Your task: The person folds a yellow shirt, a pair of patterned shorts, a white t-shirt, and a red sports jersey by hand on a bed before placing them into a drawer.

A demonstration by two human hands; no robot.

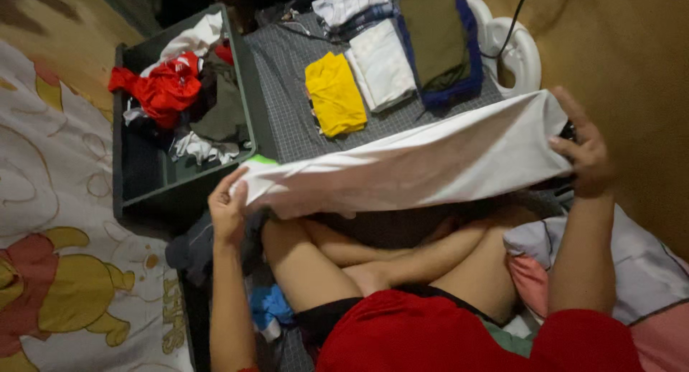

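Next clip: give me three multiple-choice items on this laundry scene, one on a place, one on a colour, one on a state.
1. Where does the red garment lie?
A. in the dark bin
B. on the pillow
C. on the person's lap

2. What colour is the folded garment beside the folded white one?
A. blue
B. yellow
C. pink

3. How is the white cloth held?
A. crumpled in one hand
B. lying flat, untouched
C. stretched between both hands

Answers: 1 A, it lies atop the bin's heap; 2 B, clearly yellow; 3 C, the left hand and right hand grip opposite ends.
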